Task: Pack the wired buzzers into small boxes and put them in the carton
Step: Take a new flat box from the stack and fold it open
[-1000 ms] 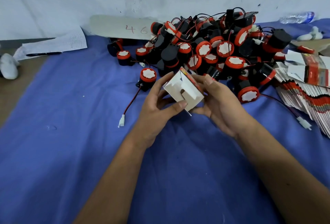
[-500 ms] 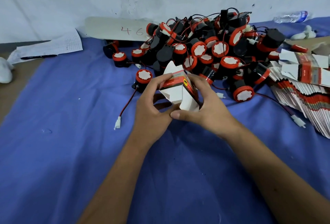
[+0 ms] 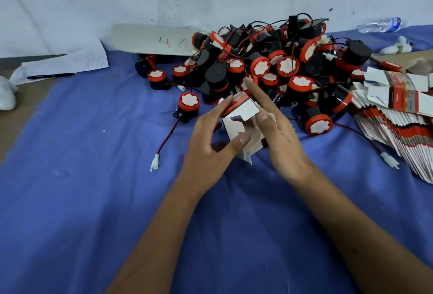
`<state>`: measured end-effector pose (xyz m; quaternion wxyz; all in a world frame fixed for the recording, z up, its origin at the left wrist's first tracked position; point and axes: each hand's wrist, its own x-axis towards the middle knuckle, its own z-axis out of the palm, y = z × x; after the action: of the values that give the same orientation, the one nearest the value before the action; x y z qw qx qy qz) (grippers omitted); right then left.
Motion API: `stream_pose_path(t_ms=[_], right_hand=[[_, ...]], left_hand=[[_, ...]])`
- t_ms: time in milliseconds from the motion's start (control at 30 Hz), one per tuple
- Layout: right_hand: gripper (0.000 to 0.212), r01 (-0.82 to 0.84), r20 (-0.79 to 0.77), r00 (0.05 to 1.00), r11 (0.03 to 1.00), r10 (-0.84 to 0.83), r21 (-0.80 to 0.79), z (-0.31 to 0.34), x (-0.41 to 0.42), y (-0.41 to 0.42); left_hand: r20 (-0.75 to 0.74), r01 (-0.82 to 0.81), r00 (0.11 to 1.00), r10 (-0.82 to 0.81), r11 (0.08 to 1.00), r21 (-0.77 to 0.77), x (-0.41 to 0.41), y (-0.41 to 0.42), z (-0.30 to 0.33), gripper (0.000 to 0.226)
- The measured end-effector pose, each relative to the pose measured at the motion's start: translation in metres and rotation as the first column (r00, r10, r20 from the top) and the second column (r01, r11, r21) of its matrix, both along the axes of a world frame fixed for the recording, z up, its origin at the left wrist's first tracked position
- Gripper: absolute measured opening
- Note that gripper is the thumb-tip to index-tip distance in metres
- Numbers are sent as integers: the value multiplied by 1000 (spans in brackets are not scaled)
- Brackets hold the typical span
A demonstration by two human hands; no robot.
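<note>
A small white and red box (image 3: 241, 115) is held above the blue cloth, its end flaps partly folded. My left hand (image 3: 208, 143) grips it, thumb on the near white face and fingers over the red top. My right hand (image 3: 278, 134) is against the box's right side: its thumb presses a white flap and its index finger points straight out toward the pile. Its other fingers are hidden. A heap of black and red wired buzzers (image 3: 281, 66) lies just behind. One buzzer (image 3: 188, 103) sits apart on the left, its red and black wire ending in a white plug (image 3: 154, 164).
A fanned stack of flat unfolded boxes (image 3: 398, 125) lies at the right. A cardboard strip marked 46 (image 3: 152, 38) leans on the wall. A sheet of paper with a pen (image 3: 68, 64) lies at the back left, a plastic bottle (image 3: 379, 25) at the back right. The blue cloth (image 3: 93, 200) covers the table.
The box has been turned so its open white end faces me. My right hand has loosened from around it, and its index finger is now straight.
</note>
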<state>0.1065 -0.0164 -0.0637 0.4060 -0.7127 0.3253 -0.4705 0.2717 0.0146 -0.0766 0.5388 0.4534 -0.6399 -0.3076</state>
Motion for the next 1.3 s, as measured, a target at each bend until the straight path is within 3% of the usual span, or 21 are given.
stream_pose_path(t_ms=[67, 200, 300, 400, 567, 733, 900, 1000, 1100, 1300], right_hand=[[49, -36, -55, 998, 998, 33, -58, 0, 2, 1], [41, 125, -94, 985, 974, -144, -187, 3, 2, -2], [34, 118, 5, 993, 991, -118, -69, 6, -1, -1], [37, 14, -6, 1000, 998, -14, 56, 8, -1, 1], [42, -18, 35, 999, 984, 12, 175, 8, 1, 7], [39, -59, 9, 998, 993, 59, 107, 9, 3, 4], [59, -59, -176, 984, 986, 31, -153, 9, -6, -2], [46, -3, -214, 974, 941, -74, -340, 3, -4, -3], [37, -7, -165, 986, 962, -39, -274, 1, -5, -4], [16, 58, -79, 994, 976, -76, -212, 3, -6, -4]], left_hand=[[-60, 37, 998, -36, 999, 1, 0, 0, 2, 64], [-120, -1, 993, -6, 999, -54, 5, -2, 4, 49], [-84, -52, 995, 46, 996, -73, 5, -2, 4, 44], [-30, -71, 997, 71, 997, -11, 4, -1, 5, 50], [-167, 32, 986, -14, 994, 108, 8, 2, 8, 43], [-99, -120, 987, 126, 991, 63, 9, 2, 9, 49], [-49, -192, 980, 191, 981, -28, 8, 2, 8, 55], [-69, -172, 983, 167, 983, -65, 9, 2, 8, 64], [-77, -155, 986, 150, 986, -61, 16, 1, 8, 71], [80, -113, 989, 120, 989, -93, 21, -1, 5, 77]])
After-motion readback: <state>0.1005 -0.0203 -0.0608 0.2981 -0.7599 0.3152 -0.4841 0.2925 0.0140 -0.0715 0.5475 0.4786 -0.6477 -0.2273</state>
